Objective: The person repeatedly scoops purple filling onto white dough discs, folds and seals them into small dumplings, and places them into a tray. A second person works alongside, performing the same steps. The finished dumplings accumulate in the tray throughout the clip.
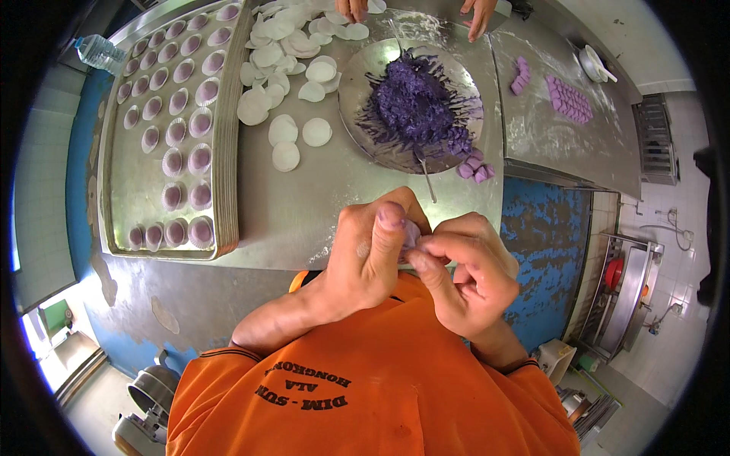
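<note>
Bright light, sheen on steel table, fisheye-bowed edges, black rim

The person wears a bright orange shirt. Its sleeves are short, and each one has a thin dark line near its edge. On the left side of the chest there are black letters in three rows, and they look upside down from up here. A straight seam runs down the front. The cloth has soft folds. The left hand and right hand are bare, and so are the forearms.
</note>
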Tool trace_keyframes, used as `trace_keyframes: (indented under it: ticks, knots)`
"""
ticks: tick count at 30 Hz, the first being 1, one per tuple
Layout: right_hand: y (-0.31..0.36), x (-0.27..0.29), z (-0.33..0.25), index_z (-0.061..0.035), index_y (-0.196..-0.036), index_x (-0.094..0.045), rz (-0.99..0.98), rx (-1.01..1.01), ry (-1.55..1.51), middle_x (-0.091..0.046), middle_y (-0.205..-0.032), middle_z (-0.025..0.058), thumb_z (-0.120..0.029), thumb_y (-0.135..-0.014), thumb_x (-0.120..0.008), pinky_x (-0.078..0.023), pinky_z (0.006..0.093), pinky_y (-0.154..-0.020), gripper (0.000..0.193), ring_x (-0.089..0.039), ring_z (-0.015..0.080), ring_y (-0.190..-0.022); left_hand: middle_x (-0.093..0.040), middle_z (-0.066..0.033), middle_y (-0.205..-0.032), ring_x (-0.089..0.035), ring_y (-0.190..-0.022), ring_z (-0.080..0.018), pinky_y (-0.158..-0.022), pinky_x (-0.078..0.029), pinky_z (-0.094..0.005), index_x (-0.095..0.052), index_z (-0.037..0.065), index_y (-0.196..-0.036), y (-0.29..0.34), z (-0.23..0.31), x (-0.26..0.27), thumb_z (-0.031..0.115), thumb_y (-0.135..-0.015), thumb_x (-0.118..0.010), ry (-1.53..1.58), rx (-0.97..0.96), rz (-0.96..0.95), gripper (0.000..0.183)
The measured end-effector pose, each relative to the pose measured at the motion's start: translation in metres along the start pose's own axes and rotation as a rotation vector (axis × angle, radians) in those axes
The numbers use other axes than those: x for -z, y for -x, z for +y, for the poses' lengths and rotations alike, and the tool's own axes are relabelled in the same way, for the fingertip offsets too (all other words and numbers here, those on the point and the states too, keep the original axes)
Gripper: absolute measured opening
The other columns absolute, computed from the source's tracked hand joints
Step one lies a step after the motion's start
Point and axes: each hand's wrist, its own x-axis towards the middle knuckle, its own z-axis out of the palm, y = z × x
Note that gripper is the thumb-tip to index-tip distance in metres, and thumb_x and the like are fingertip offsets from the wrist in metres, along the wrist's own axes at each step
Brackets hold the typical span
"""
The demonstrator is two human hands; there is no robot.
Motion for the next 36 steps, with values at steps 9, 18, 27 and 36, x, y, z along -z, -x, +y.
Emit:
trace_keyframes:
  ticks: [9,18,27,36]
  knots:
    - [-0.009,0.001,0.008,-0.0011,-0.099,-0.068,-0.087,0.052,-0.031,-0.063,-0.09,0.0074,-0.01,-0.078,-0.086,-0.048,0.0301,-0.059,0.029,-0.06,0.0196,-0.075,-0.048,-0.0071,-0.06,-0.04,-0.057,-0.0154,-0.053,-0.036,-0.0341,-0.054,-0.002,-0.074,-0.005,0.007,0.011,0.045,-0.112,-0.027,0.082,0.147,-0.181,0.066]
    - [-0.003,-0.005,0.007,-0.0047,-0.096,-0.067,0.064,0.239,0.1,-0.061,-0.086,0.0048,-0.008,-0.076,-0.087,-0.046,0.0327,-0.061,0.029,-0.057,0.0207,-0.073,-0.05,-0.0079,-0.058,-0.041,-0.056,-0.016,-0.052,-0.038,-0.0344,-0.055,-0.003,-0.074,0.001,0.011,0.008,0.044,-0.112,-0.03,0.077,0.132,-0.141,0.065]
    - [0.002,-0.012,0.019,-0.0026,-0.112,-0.066,-0.055,0.084,0.048,-0.061,-0.108,0.0091,-0.029,-0.08,-0.084,-0.045,0.0376,-0.082,0.045,-0.056,0.0263,-0.097,-0.053,-0.0036,-0.064,-0.047,-0.059,-0.0123,-0.054,-0.039,-0.0294,-0.061,0.001,-0.085,0.003,-0.011,0.013,0.055,-0.11,-0.023,0.259,0.322,-0.12,0.071]
    - [0.004,-0.027,0.043,0.0006,-0.112,-0.07,-0.019,0.137,0.212,-0.071,-0.11,0.0068,-0.018,-0.068,-0.093,-0.049,0.0387,-0.091,0.052,-0.059,0.0295,-0.108,-0.062,-0.0118,-0.107,-0.061,-0.093,-0.0177,-0.077,-0.05,-0.0297,-0.035,0.003,-0.144,0.012,-0.027,0.017,0.061,-0.106,-0.03,0.368,0.312,-0.079,0.07]
